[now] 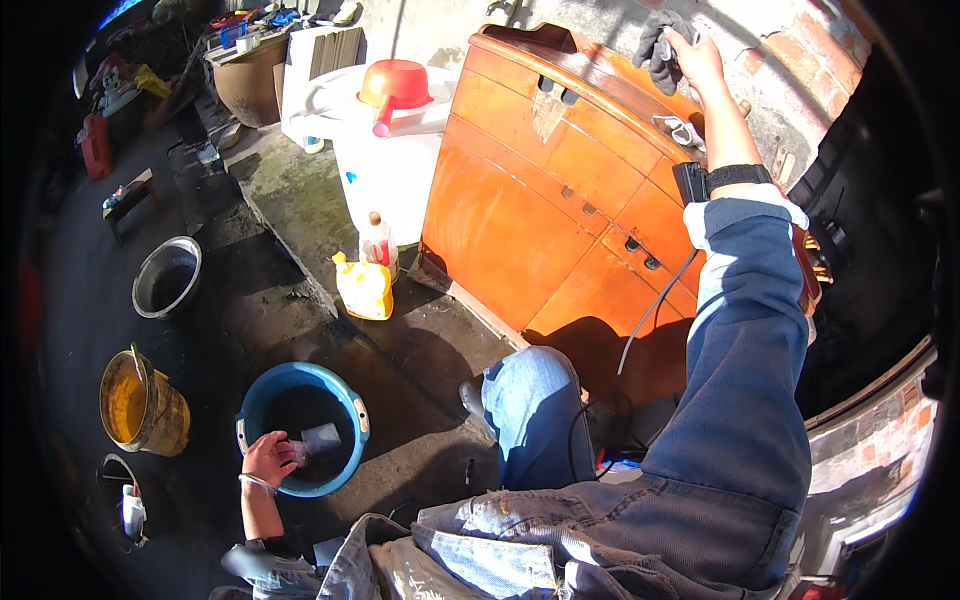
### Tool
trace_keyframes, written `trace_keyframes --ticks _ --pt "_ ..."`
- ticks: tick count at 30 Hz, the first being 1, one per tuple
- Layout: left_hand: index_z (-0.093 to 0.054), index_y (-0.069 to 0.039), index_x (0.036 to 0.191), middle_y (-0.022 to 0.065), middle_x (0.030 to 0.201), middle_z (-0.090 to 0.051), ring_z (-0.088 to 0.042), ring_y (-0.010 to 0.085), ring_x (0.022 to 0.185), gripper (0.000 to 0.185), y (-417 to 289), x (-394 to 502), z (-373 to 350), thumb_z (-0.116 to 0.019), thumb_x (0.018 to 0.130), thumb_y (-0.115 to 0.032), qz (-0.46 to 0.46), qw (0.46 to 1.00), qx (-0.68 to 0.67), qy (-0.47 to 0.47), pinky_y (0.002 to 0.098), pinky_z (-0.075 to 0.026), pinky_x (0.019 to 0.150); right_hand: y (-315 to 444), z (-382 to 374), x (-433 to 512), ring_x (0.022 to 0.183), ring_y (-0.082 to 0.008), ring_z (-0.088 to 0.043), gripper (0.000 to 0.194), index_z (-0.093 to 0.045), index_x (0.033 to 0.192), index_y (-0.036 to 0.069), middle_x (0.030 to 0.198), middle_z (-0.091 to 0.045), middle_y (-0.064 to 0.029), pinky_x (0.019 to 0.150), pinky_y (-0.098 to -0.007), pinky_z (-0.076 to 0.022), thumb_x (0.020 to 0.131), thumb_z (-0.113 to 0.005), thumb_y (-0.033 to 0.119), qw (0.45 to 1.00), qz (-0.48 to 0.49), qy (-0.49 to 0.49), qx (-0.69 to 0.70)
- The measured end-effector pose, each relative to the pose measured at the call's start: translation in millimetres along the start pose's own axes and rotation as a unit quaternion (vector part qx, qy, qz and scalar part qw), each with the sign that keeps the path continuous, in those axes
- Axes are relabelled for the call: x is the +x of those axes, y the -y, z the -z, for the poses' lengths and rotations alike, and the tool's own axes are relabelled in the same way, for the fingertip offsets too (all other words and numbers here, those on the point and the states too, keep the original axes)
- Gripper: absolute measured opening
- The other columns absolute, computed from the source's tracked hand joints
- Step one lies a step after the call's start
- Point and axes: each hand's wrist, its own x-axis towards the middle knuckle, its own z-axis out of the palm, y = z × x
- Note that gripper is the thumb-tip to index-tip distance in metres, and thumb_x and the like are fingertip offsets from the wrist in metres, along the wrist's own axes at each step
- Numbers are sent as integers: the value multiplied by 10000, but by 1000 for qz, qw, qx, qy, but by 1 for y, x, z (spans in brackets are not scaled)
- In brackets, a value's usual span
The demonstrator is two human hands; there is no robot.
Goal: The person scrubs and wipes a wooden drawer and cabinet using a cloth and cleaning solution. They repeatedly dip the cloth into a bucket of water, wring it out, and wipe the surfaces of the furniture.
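My right hand [694, 60] is stretched out over the back of the top of an orange-brown wooden cabinet [517, 217], holding a bunched dark grey cloth [654, 54]. The cabinet has several doors or drawers with dark recessed pulls, and a pale worn patch marks its front near the top. A crumpled whitish cloth or paper [681, 130] lies on the top by my forearm. My left hand [268, 459] hangs at the near left rim of a blue plastic tub [259, 394], fingers apart and slightly curled. Dark liquid fills the tub's bottom; a pale grey patch there is unclear.
Beside the cabinet, a red dipper [394, 84] rests on a white washing machine or basin [386, 169]. A yellow container [364, 288] and a clear bottle [379, 238] stand below. To the left are a metal basin [191, 259] and a yellow-stained bucket [169, 420]. A grey cable [651, 313] crosses the cabinet front.
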Motion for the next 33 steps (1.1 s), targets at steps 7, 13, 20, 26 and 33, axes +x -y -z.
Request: trace_keyframes --ticks 7,13,20,26,33 --pt "-611 -100 892 59 850 -608 -562 199 792 215 19 7 10 -520 871 -293 -19 987 -156 33 403 -457 736 159 -245 -183 678 -78 -562 247 -569 1025 33 816 -583 -10 588 -246 -494 825 -611 172 821 -99 433 359" --pt "-612 -109 894 58 878 -587 -534 212 829 215 47 20 26 -542 836 -303 -3 987 -162 -9 423 -432 794 168 -322 -346 839 -243 -592 473 -514 1018 -85 898 -594 -181 752 -352 -482 708 -663 239 837 -129 503 172" --pt "-605 -107 880 55 839 -595 -557 209 793 152 65 72 -1 -548 819 -234 48 993 -103 30 392 -440 753 7 -127 -267 741 -292 -576 338 -491 941 81 868 -540 -116 654 -368 -468 655 -671 87 963 198 181 4" --pt "-583 -64 922 71 851 -621 -586 189 769 168 65 97 -80 -517 855 -203 15 994 20 102 325 -464 673 -77 60 -256 964 -257 -496 420 -540 1082 136 1060 -517 -59 870 -403 -356 678 -598 37 780 365 207 -465" --pt "-605 -85 939 43 796 -653 -589 125 675 163 121 124 -110 -489 877 -182 -4 989 102 108 269 -454 597 -73 -25 -231 1270 -287 -303 717 -319 1334 39 1361 -354 -110 1067 -448 -190 745 -640 292 815 270 275 -434"
